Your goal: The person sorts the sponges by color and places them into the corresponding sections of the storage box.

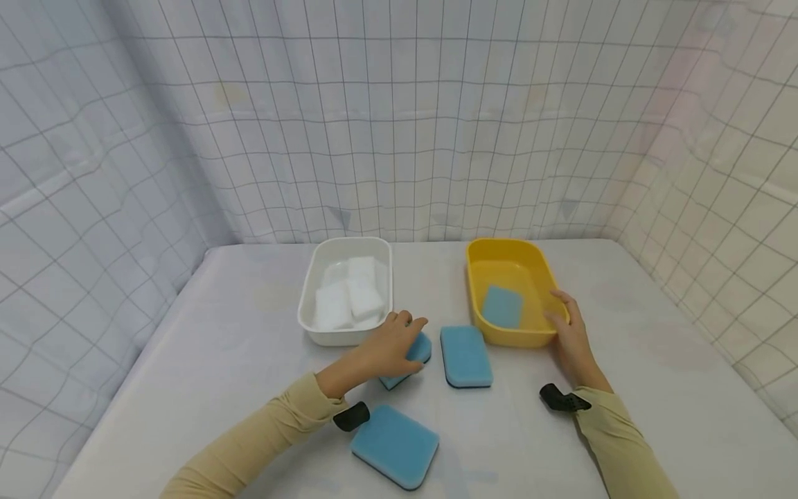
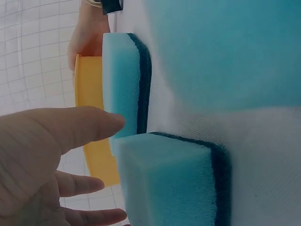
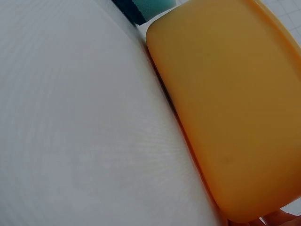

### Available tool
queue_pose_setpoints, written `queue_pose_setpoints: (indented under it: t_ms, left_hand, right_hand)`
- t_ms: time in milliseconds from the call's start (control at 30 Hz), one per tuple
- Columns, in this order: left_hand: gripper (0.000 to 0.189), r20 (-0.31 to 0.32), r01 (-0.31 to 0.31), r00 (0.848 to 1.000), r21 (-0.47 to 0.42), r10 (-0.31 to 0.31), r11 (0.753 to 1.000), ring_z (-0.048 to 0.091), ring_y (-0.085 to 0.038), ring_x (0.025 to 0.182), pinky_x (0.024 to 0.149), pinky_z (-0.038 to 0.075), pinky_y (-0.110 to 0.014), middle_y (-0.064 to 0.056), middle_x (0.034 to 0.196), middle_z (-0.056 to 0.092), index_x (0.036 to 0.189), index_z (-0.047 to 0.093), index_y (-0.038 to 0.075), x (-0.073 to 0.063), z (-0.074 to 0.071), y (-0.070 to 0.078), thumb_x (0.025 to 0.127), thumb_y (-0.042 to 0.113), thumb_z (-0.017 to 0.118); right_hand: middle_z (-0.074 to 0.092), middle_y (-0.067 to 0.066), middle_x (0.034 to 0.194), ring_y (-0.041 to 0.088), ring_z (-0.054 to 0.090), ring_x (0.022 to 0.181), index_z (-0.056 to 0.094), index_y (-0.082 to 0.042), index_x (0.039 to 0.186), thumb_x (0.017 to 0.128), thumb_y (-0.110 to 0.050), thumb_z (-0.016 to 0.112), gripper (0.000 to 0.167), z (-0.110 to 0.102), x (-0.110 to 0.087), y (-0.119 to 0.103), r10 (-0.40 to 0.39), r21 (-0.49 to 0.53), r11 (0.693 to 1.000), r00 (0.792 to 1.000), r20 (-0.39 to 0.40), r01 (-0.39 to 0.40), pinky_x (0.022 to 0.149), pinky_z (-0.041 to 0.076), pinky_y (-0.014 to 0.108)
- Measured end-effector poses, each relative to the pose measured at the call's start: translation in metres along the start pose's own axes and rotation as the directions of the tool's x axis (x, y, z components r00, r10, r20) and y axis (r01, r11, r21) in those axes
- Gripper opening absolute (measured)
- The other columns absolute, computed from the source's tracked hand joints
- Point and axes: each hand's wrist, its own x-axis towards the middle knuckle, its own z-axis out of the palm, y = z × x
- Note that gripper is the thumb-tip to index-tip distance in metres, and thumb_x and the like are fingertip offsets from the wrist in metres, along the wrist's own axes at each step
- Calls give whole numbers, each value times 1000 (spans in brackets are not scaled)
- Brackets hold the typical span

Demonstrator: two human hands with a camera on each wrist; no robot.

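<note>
My left hand [image 1: 391, 346] reaches over a blue sponge [image 1: 421, 348] with a dark scouring side underneath, partly hidden beneath it. In the left wrist view the thumb and fingers are spread and fairly straight, close beside that sponge [image 2: 174, 183]. My right hand [image 1: 571, 339] grips the right rim of a yellow tub [image 1: 524, 338], fingers on one side of the wall and thumb on the other. Inside the tub lies one blue sponge [image 1: 502, 307]. Another blue sponge [image 1: 466, 356] rests on the table just in front of the tub.
A white tub [image 1: 339, 338] holding several white sponge blocks [image 1: 333, 305] stands left of the yellow one. Nearest me lies another blue sponge [image 1: 395, 447], beside the left wrist's black camera [image 1: 352, 416]. Grid-patterned curtains [image 1: 399, 138] close off the table's back and sides.
</note>
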Motion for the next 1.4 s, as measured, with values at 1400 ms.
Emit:
queue_pose_setpoints:
  t_ms: [1400]
  left_hand:
    - [57,89,60,993,210,-80,976,52,-21,82,69,50,-34,-16,104,55,123,51,6,4,0,4,79,35,73]
  right_hand:
    - [15,3,152,2,42,105,25,-11,143,98,-11,41,48,1,2,1,15,-23,1000,1000,-23,-15,81,43,9]
